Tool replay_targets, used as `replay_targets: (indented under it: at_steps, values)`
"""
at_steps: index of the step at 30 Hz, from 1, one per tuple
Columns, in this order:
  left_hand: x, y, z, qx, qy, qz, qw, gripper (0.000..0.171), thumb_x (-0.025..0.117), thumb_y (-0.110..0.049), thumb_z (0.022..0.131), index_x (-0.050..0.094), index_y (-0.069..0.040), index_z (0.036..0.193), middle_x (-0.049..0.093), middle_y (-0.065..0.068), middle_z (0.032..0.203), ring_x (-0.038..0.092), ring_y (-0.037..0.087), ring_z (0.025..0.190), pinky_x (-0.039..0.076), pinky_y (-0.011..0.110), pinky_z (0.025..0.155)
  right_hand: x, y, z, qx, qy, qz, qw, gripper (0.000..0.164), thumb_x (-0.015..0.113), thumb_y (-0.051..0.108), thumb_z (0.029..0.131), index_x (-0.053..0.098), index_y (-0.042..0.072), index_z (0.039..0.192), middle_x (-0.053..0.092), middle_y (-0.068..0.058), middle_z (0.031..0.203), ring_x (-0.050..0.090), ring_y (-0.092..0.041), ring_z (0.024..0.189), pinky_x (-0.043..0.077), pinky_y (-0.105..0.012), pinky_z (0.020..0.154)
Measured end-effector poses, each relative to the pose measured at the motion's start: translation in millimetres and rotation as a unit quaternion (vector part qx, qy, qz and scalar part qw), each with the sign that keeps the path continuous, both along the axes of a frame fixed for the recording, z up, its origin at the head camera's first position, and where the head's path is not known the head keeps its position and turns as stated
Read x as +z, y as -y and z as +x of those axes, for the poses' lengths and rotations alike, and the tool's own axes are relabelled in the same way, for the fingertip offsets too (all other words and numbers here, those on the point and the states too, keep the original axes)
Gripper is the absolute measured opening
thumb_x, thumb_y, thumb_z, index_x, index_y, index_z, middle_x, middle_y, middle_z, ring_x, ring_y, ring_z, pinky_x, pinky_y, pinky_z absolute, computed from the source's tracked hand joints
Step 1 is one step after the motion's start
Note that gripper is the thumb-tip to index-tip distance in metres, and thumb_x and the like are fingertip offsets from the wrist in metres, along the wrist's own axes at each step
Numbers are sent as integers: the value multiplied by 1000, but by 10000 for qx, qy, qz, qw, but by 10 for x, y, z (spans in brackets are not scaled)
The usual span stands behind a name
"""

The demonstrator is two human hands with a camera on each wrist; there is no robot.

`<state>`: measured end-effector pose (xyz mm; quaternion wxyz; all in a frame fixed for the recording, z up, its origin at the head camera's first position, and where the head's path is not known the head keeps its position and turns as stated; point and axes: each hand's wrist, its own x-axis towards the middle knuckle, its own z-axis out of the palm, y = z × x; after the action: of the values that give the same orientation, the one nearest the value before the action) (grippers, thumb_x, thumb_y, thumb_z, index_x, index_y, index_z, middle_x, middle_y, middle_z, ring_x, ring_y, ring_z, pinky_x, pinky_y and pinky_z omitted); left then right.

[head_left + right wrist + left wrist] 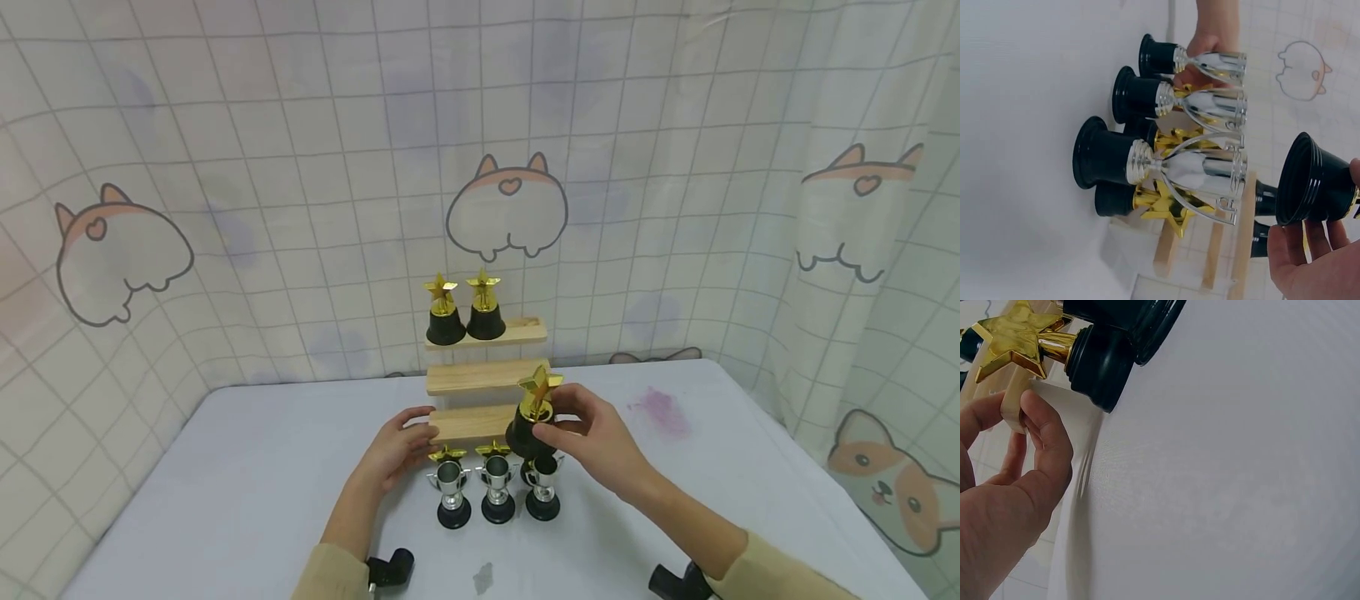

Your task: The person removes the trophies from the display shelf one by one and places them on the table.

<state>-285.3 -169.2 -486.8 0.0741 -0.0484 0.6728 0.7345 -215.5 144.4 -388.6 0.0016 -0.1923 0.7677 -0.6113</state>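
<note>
My right hand holds a gold star trophy by its black base, raised in front of the lowest step of a wooden tiered stand. From below, the right wrist view shows that hollow black base between my thumb and fingers. With thumb and fingers my left hand pinches the left end of the lowest step. Three silver cup trophies stand in a row before the stand. Close behind them are more gold star trophies, partly hidden by the cups.
Two gold star trophies stand side by side on the left of the top step. The middle step bears nothing. A white cloth covers the table, and a gridded curtain hangs behind it.
</note>
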Motion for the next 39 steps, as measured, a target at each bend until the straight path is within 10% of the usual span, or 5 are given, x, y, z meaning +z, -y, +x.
replay_targets:
  at_steps: [39]
  values:
    - [-23,-3,8,-93,-191,9,9998,52,67,-6,94,50,3,142,58,24,126,68,22,92,61,34,79,-192,406,487,1143,287,-178,9929,38,77,18,94,60,1,122,64,-12,119,61,-27,112,56,-35,95]
